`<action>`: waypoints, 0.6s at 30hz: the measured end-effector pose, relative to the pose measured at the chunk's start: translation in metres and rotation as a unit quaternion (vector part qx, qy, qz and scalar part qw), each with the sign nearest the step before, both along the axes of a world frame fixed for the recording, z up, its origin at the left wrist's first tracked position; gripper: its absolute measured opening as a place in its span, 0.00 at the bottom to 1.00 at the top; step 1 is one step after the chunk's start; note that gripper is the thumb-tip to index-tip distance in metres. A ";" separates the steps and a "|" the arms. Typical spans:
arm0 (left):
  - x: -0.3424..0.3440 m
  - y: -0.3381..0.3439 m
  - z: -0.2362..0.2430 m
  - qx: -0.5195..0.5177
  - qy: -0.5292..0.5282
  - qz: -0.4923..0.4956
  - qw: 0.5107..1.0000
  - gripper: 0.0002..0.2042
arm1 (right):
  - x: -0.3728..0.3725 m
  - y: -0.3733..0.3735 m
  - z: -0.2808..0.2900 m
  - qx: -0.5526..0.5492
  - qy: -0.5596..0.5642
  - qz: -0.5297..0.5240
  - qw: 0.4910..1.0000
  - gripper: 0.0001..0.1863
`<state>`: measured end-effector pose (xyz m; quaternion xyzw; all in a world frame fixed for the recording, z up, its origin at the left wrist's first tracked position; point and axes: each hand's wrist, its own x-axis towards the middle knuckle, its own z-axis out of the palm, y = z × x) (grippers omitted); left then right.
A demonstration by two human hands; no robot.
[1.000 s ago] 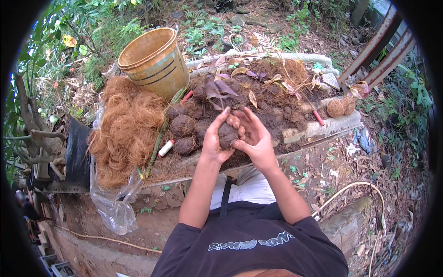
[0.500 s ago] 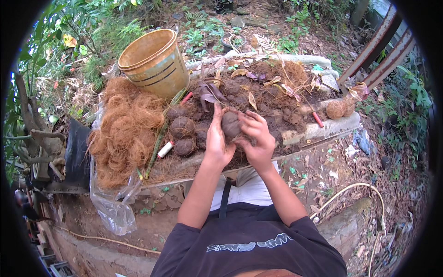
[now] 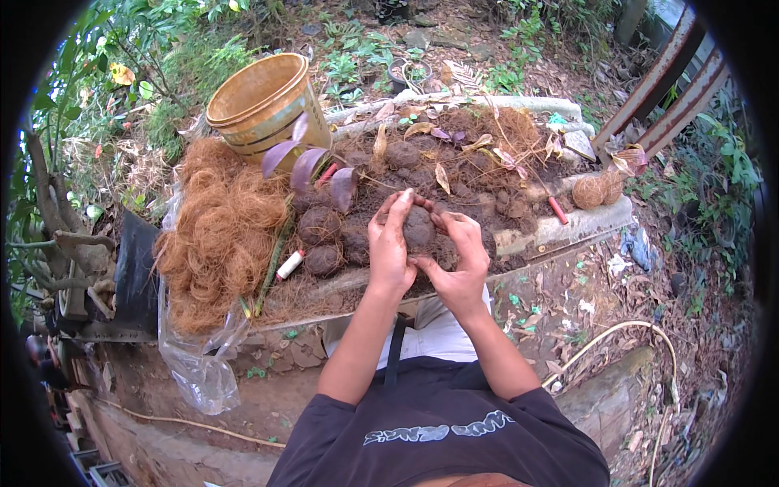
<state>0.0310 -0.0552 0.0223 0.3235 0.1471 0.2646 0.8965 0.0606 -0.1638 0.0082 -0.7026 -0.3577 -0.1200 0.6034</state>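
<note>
Between both palms I hold a round ball of dark, moist soil [image 3: 419,227] above the near edge of the table. My left hand [image 3: 391,243] cups its left side, fingers pointing up. My right hand [image 3: 461,260] curls around the right side, thumb at the bottom. A plant with purple leaves [image 3: 305,169] leans out to the left; its thin stem seems to run into the ball, though my fingers hide the join. Left of my hands lie two brown soil balls [image 3: 320,225] and a white thread spool [image 3: 290,264]. Loose dark soil [image 3: 479,183] spreads behind them.
A heap of coconut fibre [image 3: 219,231] covers the table's left side, with a yellowish bucket [image 3: 272,105] behind it. A red-handled tool [image 3: 558,210] and two fibre-wrapped balls [image 3: 591,192] lie to the right. Clear plastic [image 3: 199,369] hangs off the front left. Rusty posts [image 3: 661,89] stand at right.
The ball and both hands have shifted slightly right and turned. The purple leaves have swung out to the left and spread apart, now in front of the bucket's base.
</note>
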 end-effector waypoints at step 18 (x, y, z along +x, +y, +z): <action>-0.001 0.007 0.002 -0.006 -0.073 -0.038 0.997 0.16 | 0.008 -0.004 0.000 -0.029 -0.036 0.009 0.999 0.32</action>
